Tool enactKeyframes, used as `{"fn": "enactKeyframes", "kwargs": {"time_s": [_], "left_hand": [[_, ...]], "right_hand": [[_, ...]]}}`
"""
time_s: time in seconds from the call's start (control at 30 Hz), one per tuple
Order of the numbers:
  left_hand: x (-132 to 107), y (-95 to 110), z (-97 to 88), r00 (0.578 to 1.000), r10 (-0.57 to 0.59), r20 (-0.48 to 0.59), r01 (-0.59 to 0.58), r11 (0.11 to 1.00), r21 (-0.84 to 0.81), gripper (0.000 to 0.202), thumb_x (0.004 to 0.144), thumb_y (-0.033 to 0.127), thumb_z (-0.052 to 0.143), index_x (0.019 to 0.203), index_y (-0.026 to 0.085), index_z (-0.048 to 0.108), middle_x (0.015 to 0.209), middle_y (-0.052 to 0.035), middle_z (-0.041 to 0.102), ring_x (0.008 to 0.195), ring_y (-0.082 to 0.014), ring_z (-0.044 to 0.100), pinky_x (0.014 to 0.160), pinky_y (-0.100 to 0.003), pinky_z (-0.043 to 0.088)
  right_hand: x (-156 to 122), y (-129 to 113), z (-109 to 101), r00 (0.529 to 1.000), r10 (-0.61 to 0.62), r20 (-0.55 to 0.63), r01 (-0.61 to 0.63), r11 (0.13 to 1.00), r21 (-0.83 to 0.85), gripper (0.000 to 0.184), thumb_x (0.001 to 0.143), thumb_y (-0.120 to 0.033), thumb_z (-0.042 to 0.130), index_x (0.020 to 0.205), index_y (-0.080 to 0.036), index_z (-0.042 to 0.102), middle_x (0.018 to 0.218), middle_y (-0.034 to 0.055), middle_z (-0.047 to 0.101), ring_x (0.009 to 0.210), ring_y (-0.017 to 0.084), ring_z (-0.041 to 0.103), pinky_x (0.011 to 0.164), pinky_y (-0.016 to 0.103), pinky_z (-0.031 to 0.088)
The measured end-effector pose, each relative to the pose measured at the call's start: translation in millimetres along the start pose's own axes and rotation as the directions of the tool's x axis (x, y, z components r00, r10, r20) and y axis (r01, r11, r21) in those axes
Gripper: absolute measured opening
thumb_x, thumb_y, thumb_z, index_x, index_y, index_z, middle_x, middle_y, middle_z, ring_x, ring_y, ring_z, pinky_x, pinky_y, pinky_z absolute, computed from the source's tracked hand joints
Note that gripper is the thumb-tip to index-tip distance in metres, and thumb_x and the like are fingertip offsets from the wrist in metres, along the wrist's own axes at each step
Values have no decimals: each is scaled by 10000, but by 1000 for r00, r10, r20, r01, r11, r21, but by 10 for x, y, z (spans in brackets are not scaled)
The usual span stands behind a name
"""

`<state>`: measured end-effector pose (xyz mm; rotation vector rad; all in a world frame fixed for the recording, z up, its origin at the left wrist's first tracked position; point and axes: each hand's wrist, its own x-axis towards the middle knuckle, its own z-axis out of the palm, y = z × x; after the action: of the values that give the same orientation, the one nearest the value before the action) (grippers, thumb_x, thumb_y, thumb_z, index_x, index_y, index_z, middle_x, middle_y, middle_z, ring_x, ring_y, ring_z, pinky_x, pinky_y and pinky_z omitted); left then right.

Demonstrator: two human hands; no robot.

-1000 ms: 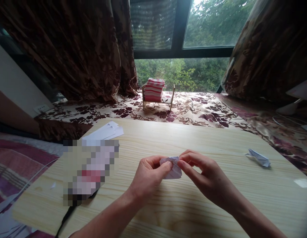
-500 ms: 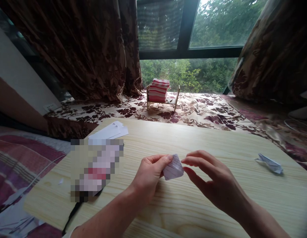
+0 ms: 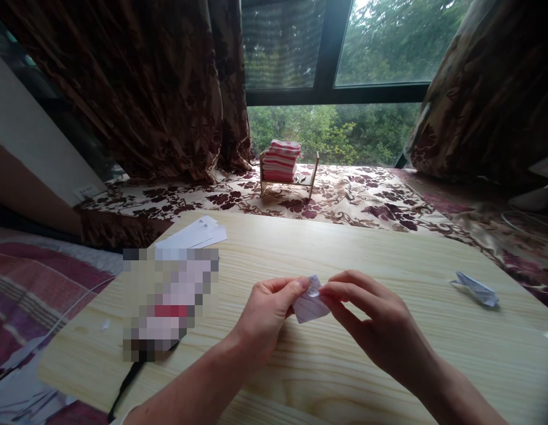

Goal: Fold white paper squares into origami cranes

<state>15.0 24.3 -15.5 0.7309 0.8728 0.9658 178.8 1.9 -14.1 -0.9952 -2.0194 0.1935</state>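
Observation:
A small folded piece of paper [image 3: 310,308], white with faint writing, is held up over the middle of the table. My left hand [image 3: 267,313] pinches its left corner, thumb on top. From the right, my right hand [image 3: 375,313] has its thumb and index finger closed on the paper's right edge, where a flap looks lifted and bent. Farther right on the table lies another folded paper piece [image 3: 476,289], narrow and pointed, touched by neither hand.
White paper strips [image 3: 192,233] lie at the back left of the wooden table [image 3: 265,242]. A blurred-out pinkish object [image 3: 179,301] with a black strap sits below them. On the windowsill a small wooden rack [image 3: 312,177] holds folded red-and-white cloths [image 3: 280,160].
My right fingers have come together on the paper's right edge, and a flap there is now lifted. My left hand keeps its pinch. The view has shifted slightly.

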Motion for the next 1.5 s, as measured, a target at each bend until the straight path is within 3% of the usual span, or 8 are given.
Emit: {"fn": "enactKeyframes", "kwargs": {"time_s": [0.27,0.63,1.17,1.33,1.5], "left_hand": [[-17,15,0,996,-27,83,23,998,51,224,674,280,753,817,107,762,714,-71,704,673,-128,552,688,-247,422],[-9,-11,-6,995,2,101,-7,998,54,218,689,271,742,844,120,765,754,-85,726,739,-171,605,755,-287,439],[-26,-11,4,990,-46,134,40,998,49,235,645,244,770,844,119,765,742,-80,726,737,-169,615,787,-291,437],[-27,-23,-11,988,-42,151,33,998,58,220,657,239,763,845,124,765,731,-72,724,747,-164,615,772,-274,436],[-47,-7,4,986,-74,152,61,994,89,234,630,264,778,817,123,767,706,-69,717,734,-172,615,733,-269,432]], "right_hand": [[-8,-3,12,989,149,9,-149,985,88,55,855,-140,570,845,-183,602,752,22,575,644,123,539,572,246,453],[18,-31,6,954,296,50,-299,931,211,73,852,-168,566,801,-187,615,706,7,575,600,120,513,533,247,423],[-5,-5,46,924,382,33,-380,900,213,85,835,-208,587,758,-189,617,689,2,575,592,119,509,533,249,420],[0,25,43,864,495,88,-492,795,354,117,807,-304,633,796,-188,624,705,2,598,616,127,555,549,248,462],[6,36,3,813,533,233,-576,678,457,214,796,-385,640,766,-173,631,683,9,622,616,131,573,538,241,463]]}}
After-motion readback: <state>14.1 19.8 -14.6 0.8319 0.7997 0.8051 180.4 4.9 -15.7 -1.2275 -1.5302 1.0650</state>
